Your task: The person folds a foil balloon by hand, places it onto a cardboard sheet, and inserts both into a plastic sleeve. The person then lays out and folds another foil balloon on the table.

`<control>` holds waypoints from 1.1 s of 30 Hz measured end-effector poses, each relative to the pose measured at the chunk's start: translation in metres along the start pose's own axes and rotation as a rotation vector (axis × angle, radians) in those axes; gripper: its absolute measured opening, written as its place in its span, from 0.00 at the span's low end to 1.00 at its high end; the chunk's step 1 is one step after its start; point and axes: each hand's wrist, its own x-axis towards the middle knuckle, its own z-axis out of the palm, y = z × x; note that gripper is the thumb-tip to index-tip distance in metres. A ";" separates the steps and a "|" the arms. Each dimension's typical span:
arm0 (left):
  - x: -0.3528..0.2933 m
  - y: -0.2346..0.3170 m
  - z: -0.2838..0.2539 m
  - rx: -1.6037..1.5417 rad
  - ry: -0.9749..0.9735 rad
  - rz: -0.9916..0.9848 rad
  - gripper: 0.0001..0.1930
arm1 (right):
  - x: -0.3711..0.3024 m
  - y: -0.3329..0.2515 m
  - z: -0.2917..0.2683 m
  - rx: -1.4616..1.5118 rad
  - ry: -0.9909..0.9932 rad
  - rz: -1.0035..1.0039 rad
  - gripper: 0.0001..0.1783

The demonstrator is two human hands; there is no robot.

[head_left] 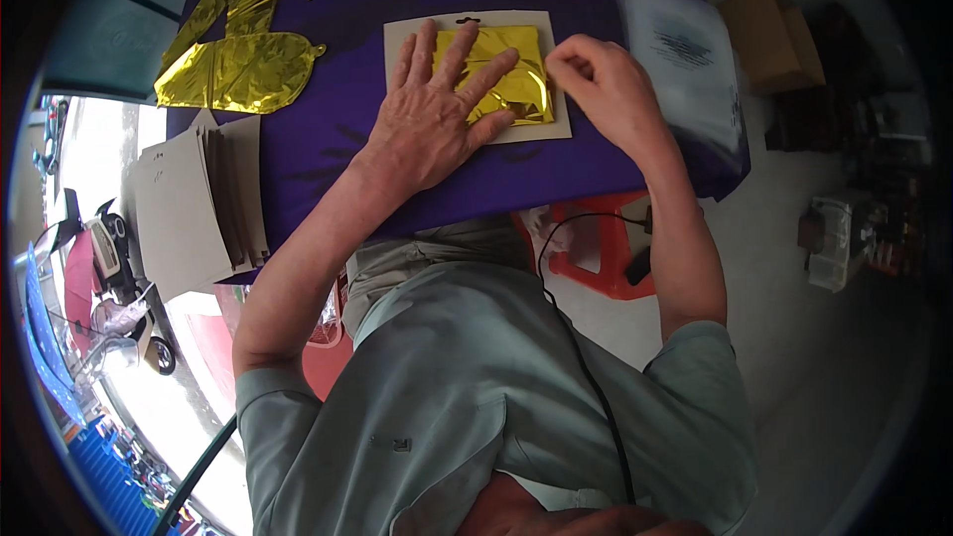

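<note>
A piece of shiny gold foil [534, 89], folded into a square, lies on a grey-beige backing card [562, 124] with a hanging slot at its far edge. My left hand [425, 124] rests flat across the card's left side, fingers spread, fingertips over the foil. At the right edge of the card is my right hand [613, 89], its fingers curled and the thumb pressed against them. Whether anything small is in that pinch is hidden.
Unfolded gold foil balloons [243, 74] spread over the purple tablecloth [333, 69] at the far left. Backing cards [184, 208] stand stacked at the left edge. Clear plastic bags [685, 65] lie at the right, near a cardboard box [772, 35]. A red stool [596, 276] is under the table.
</note>
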 end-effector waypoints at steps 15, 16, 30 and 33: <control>0.008 0.000 -0.008 0.009 -0.012 0.029 0.41 | -0.003 0.012 0.044 -0.520 0.188 -0.183 0.34; 0.009 0.001 -0.009 0.011 -0.017 0.053 0.41 | -0.004 0.012 0.045 -0.515 0.186 -0.187 0.34; 0.004 -0.001 0.008 0.010 0.034 0.034 0.41 | 0.005 0.019 0.048 -0.531 0.261 -0.184 0.29; 0.007 0.001 0.007 0.017 0.012 0.020 0.41 | 0.006 0.029 0.049 -0.472 0.287 -0.200 0.28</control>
